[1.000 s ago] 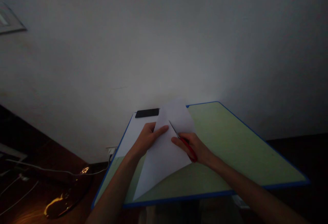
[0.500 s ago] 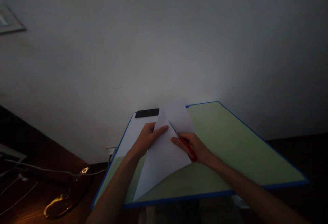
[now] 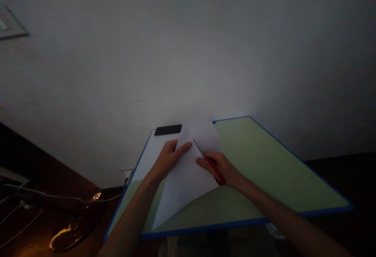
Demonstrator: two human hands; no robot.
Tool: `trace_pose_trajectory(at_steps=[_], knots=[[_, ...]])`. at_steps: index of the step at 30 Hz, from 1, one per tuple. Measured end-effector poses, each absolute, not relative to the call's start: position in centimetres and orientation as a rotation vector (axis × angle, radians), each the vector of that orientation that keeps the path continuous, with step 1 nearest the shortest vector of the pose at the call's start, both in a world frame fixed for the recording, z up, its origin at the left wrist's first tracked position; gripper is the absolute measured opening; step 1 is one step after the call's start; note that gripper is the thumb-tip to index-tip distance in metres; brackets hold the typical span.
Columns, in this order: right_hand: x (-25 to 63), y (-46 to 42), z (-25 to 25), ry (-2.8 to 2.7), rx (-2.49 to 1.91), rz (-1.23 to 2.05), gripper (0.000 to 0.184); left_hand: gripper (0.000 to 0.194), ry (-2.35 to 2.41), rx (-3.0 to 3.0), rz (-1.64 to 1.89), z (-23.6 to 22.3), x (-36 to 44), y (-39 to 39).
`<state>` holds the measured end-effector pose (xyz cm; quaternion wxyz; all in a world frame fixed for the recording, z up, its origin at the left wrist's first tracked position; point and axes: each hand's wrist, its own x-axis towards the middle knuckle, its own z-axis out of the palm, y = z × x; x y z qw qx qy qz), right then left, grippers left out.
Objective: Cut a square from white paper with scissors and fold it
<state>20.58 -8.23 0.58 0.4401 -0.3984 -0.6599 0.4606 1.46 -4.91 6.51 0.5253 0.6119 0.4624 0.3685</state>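
Note:
A white sheet of paper [image 3: 185, 186] is held up at a slant over the table. My left hand [image 3: 171, 156] pinches its left side, thumb on top and the fingers hidden behind. My right hand [image 3: 221, 167] is closed round the red handles of a pair of scissors [image 3: 217, 172]. The blades lie at a cut in the sheet, their tip close to my left thumb. Beyond the cut, the far part of the paper leans toward the wall.
The pale green table [image 3: 264, 171] has blue edging and stands against a grey wall [image 3: 188, 45]. A black flat object, like a phone [image 3: 168, 130], rests on white paper [image 3: 145, 158] at the back left. A white cable [image 3: 73, 198] runs to a wall socket [image 3: 127, 174] beside the table.
Almost nothing differs. The whole view has shifted very slightly; both hands, the paper and the scissors keep their places relative to each other.

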Motion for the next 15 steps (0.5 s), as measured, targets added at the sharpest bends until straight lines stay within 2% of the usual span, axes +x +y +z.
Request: trace_pose_trajectory(at_steps=[8, 15], knots=[[20.81, -8.30, 0.38, -1.643, -0.909, 1.203, 0.050, 0.038, 1.109, 1.454, 0.883, 6.62, 1.30, -4.93], [21.05, -8.19, 0.24, -1.707, -0.919, 1.084, 0.054, 0.040, 1.106, 1.434, 0.889, 6.66, 1.38, -5.03]])
